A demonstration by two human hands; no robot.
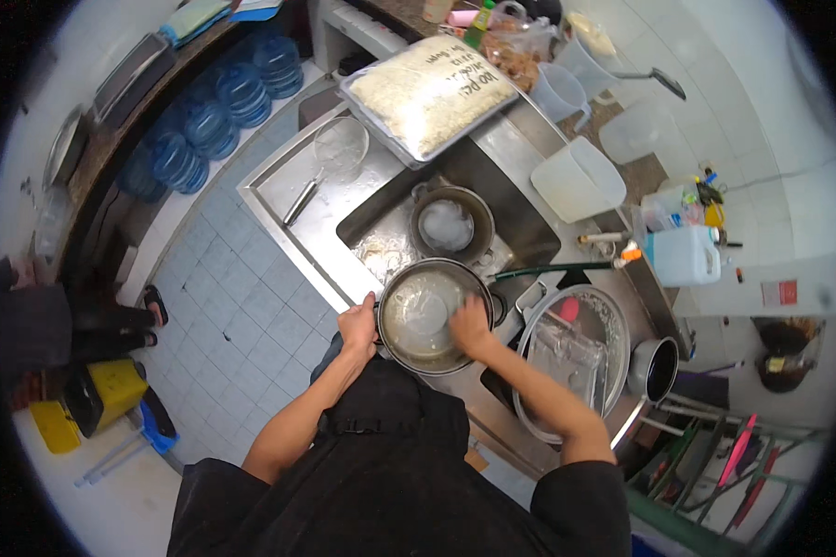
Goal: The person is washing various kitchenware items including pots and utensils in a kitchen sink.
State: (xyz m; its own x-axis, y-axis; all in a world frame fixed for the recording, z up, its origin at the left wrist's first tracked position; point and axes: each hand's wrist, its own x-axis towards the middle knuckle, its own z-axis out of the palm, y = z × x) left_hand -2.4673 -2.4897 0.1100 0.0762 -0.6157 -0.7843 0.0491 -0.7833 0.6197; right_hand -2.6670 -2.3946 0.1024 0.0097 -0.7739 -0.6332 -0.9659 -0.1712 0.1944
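A round metal pot [418, 348] stands tilted toward me at the near edge of a steel sink. My left hand [357, 326] grips its left side, at the handle. Inside the pot, against its right inner wall, is my right hand [469, 324]; it is blurred, and whether it holds a scrubber cannot be told. Just beyond, in the basin [529, 230], sits a second metal pot [488, 223] with cloudy water in it. A green hose [554, 269] runs from the right to between the two pots.
A strainer [341, 145] lies on the left drainboard. A large packed tray [428, 97] rests across the sink's far edge. To the right are a big clear tub [620, 334], a white plastic container [578, 181] and a blue-liquid jug [683, 256]. Another person [35, 327] stands far left.
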